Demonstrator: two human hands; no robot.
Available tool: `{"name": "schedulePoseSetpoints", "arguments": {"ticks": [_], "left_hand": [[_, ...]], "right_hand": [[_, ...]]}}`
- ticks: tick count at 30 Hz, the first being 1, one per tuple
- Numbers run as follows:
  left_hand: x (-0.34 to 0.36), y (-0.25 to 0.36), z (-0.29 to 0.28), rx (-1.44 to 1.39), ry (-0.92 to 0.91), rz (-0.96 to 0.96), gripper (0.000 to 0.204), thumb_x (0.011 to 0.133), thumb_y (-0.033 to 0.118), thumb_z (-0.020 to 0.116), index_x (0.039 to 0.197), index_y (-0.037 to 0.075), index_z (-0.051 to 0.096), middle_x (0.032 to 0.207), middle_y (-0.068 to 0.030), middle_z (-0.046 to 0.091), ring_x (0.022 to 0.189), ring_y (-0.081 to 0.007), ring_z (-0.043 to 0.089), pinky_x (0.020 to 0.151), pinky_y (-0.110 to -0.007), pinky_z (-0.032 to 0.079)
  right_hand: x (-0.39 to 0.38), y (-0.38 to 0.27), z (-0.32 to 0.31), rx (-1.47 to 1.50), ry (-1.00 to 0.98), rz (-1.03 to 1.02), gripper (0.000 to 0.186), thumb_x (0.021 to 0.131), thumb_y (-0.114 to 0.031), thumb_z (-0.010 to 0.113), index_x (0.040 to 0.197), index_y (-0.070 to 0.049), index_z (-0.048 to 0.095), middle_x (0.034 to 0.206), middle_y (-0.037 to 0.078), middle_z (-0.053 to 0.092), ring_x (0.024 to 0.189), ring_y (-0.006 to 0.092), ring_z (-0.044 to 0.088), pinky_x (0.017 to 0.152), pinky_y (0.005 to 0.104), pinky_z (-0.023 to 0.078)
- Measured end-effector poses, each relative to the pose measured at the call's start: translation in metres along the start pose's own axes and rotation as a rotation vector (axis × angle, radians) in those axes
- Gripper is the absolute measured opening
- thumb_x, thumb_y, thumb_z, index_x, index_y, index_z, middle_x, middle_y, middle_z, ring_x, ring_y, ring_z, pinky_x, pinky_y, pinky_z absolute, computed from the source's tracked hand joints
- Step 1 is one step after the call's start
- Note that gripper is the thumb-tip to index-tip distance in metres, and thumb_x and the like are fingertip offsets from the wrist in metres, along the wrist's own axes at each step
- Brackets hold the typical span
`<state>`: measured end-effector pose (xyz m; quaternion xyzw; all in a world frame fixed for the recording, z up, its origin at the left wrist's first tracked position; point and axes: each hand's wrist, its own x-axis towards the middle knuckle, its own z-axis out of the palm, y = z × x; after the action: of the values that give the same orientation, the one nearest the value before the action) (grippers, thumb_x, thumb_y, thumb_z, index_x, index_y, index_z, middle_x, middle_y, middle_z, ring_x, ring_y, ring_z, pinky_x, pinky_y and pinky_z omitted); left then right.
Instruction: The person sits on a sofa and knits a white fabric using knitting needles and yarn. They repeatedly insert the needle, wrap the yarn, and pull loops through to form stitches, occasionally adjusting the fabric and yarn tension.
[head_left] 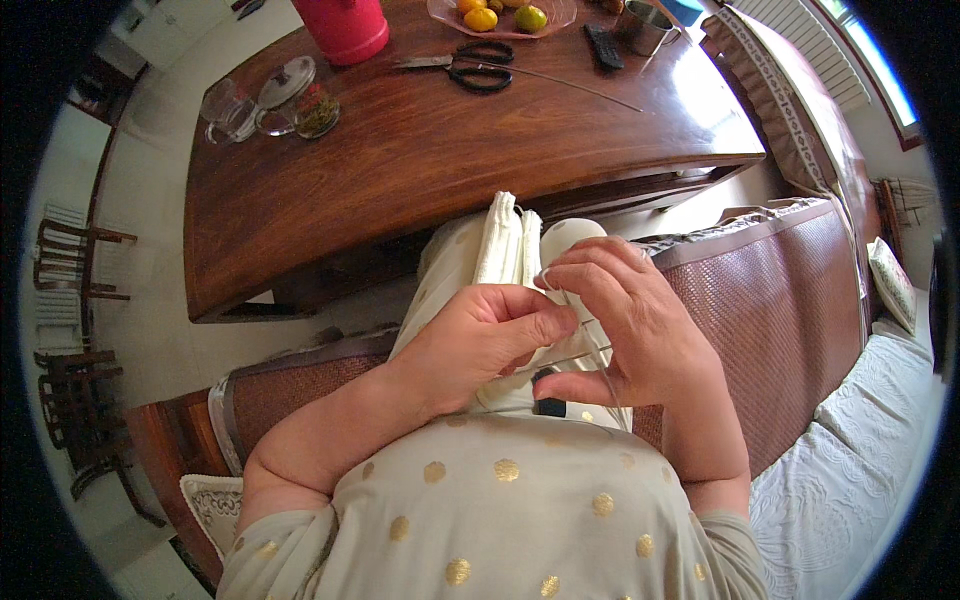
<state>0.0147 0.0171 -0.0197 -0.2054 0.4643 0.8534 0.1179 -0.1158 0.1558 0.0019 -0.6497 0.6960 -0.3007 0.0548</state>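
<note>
A cream ribbed piece of knitting [505, 245] stands up folded over my lap, just beyond my hands. My left hand [485, 335] is closed on its near part, thumb pressed against the bent fingers. Thin knitting needles [585, 355] reach from the left hand toward the right palm; their far ends are hidden. My right hand [645, 330] curves around them, fingers bent and thumb set low and apart. Fine pale yarn loops at its fingertips and runs down by the thumb. Below the hands a small black object [547, 392] shows in part; its kind is unclear.
On the brown wooden table [400, 180] ahead lie black-handled scissors [482, 68], a long thin needle [570, 82] and a dark remote control [603, 47]. Glass mugs [300, 98], a red container [345, 28], a fruit dish [500, 20] and a metal cup [643, 28] stand there too.
</note>
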Motion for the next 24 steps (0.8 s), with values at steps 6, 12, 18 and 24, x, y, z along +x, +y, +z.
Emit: {"name": "schedulePoseSetpoints", "arguments": {"ticks": [6, 12, 18, 24], "left_hand": [[-0.003, 0.003, -0.008, -0.003, 0.116, 0.033, 0.016, 0.089, 0.019, 0.061, 0.09, 0.003, 0.063, 0.061, 0.0069, 0.046, 0.052, -0.0029, 0.036, 0.047, -0.019, 0.026], [-0.001, 0.007, -0.017, -0.242, -0.007, -0.034, 0.015, 0.084, 0.01, 0.061, 0.094, -0.001, 0.063, 0.061, 0.0045, 0.046, 0.051, -0.0039, 0.036, 0.046, -0.019, 0.027], [0.002, 0.004, -0.019, -0.157, 0.002, 0.03, 0.014, 0.083, 0.008, 0.063, 0.095, 0.0, 0.063, 0.062, 0.0048, 0.048, 0.051, -0.0038, 0.037, 0.046, -0.019, 0.028], [0.005, -0.001, -0.02, -0.261, 0.038, 0.048, 0.009, 0.083, 0.009, 0.065, 0.091, 0.004, 0.063, 0.064, 0.0044, 0.051, 0.05, -0.0034, 0.04, 0.044, -0.018, 0.03]], "right_hand": [[-0.023, -0.001, 0.007, -0.254, 0.282, -0.02, 0.042, 0.06, -0.038, 0.079, 0.094, -0.014, 0.07, 0.08, 0.001, 0.049, 0.075, 0.021, 0.049, 0.069, 0.0338, 0.04], [-0.032, 0.017, 0.009, 0.1, 0.245, 0.017, 0.022, 0.067, -0.02, 0.074, 0.088, -0.013, 0.073, 0.072, 0.002, 0.048, 0.067, 0.0201, 0.048, 0.062, 0.0314, 0.04], [-0.036, 0.025, 0.007, 0.244, 0.156, 0.01, 0.023, 0.075, -0.012, 0.065, 0.097, -0.009, 0.071, 0.074, 0.004, 0.05, 0.069, 0.0213, 0.05, 0.064, 0.032, 0.041], [-0.038, 0.01, 0.011, 0.031, 0.2, 0.017, 0.034, 0.07, -0.009, 0.066, 0.104, -0.008, 0.067, 0.078, 0.004, 0.052, 0.071, 0.0212, 0.051, 0.066, 0.0331, 0.041]]}}
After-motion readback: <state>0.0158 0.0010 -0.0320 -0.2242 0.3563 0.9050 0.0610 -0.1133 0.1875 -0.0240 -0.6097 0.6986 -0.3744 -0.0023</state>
